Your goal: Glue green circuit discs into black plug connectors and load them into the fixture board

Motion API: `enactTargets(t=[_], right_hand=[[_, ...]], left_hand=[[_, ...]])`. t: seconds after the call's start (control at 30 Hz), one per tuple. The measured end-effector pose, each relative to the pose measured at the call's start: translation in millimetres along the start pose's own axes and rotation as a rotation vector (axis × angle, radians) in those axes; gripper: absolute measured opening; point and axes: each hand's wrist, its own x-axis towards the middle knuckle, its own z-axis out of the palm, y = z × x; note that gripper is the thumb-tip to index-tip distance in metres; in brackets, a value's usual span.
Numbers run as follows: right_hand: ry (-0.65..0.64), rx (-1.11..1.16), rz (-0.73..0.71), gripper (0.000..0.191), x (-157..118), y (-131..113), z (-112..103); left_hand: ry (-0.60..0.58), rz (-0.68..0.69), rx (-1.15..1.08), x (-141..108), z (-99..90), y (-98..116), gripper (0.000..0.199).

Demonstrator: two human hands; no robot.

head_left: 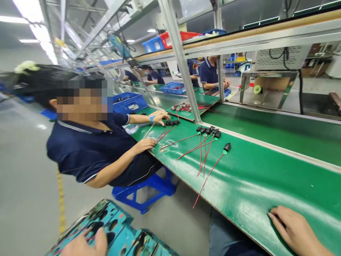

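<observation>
At the lower left, my left hand (86, 244) reaches over a worn teal tray (125, 231) with round recesses. Its thumb and fingers close around a black part (95, 227); thin red wires run along the tray beside the hand. My right hand (294, 227) rests on the green bench top (266, 177) at the lower right, fingers loosely curled, with nothing visible in them. Farther up the bench lies a single black cylindrical part (227, 147) with a green end and a red wire. Behind it is a cluster of similar black parts (209, 131), wires trailing toward the front edge.
A co-worker (87, 149) sits at the left, both hands at more wired black parts (172, 123). A blue stool (149, 190) stands below. Blue bins (130, 103) and a metal post (182, 64) are beyond. Other people work farther back.
</observation>
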Motion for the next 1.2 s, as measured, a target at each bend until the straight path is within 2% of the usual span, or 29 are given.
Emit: enactTargets(t=[0.07,0.13,0.2,0.3,0.4,0.5,0.6,0.7,0.8,0.87,0.97,1.1,1.2], right_hand=[[-0.02,-0.011,0.008,0.029,2.8,-4.2,-1.7],[-0.039,-0.012,0.016,0.031,5.0,-8.1,-4.7],[-0.059,0.011,0.019,0.031,6.3,-12.2,-9.3],[-0.085,0.082,0.047,0.029,4.7,-16.4,-16.6],[-0.087,0.165,0.097,0.029,-1.2,-14.7,-20.1],[-0.074,0.254,0.134,0.031,-8.6,-7.8,-20.3],[-0.074,0.351,0.179,0.032,-16.4,-0.6,-21.7],[-0.107,0.437,0.254,0.031,-23.1,5.2,-27.5],[-0.097,0.523,0.375,0.03,-22.5,10.0,-40.9],[-0.03,0.593,0.476,0.033,-15.7,12.6,-55.3],[0.076,0.772,0.592,0.044,0.4,16.5,-80.8],[0.139,1.001,0.664,0.066,15.0,24.9,-105.3],[0.151,1.035,0.711,0.057,15.9,35.0,-114.0]], left_hand=[[-0.055,0.217,-0.254,3.5,2.0,54.0,0.041],[-0.205,0.465,-0.459,4.4,7.0,123.1,0.039],[-0.358,0.658,-0.527,0.9,15.0,199.4,0.039],[-0.587,0.897,-0.544,-9.7,31.1,310.4,0.048],[-0.769,1.0,-0.496,-17.4,48.9,400.5,0.05],[-0.935,1.006,-0.434,-17.9,62.4,458.9,0.043],[-1.06,0.951,-0.425,-17.0,67.3,486.5,0.036],[-1.158,0.843,-0.485,-23.2,65.1,495.6,0.033],[-1.268,0.704,-0.614,-45.4,56.6,501.7,0.033],[-1.345,0.624,-0.742,-72.2,45.7,509.5,0.032],[-1.457,0.527,-0.978,-129.1,20.4,527.3,0.033],[-1.587,0.369,-1.272,-216.8,-20.9,548.1,0.055],[-1.651,0.223,-1.417,-268.0,-44.8,551.9,0.064]])
